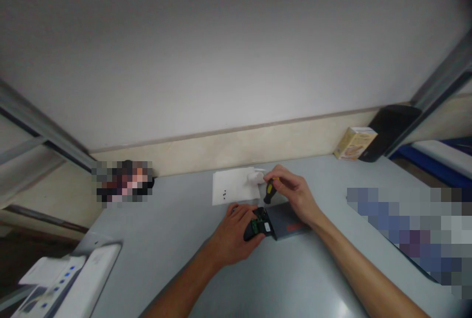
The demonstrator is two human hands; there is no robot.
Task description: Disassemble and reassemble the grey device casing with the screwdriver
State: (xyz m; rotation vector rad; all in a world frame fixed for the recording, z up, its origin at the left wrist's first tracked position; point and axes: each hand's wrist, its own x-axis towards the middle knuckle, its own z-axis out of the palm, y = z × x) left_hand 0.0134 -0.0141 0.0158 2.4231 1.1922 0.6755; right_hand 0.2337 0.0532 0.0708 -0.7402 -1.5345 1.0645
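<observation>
My left hand (236,232) is closed around a small black device (258,227) with its cover off and a green circuit board showing. It rests on a dark grey flat case (285,222) on the table. My right hand (295,192) grips a screwdriver with a black and yellow handle (270,190), held upright with its tip down at the device. Just behind lies a white sheet (232,187) with small dark screws (224,194) on it.
A grey table (165,239) runs to a beige wall ledge. A yellow box (354,142) and a black object (393,129) stand at the back right. A white machine with blue buttons (66,281) sits at the front left. Metal frame bars flank both sides.
</observation>
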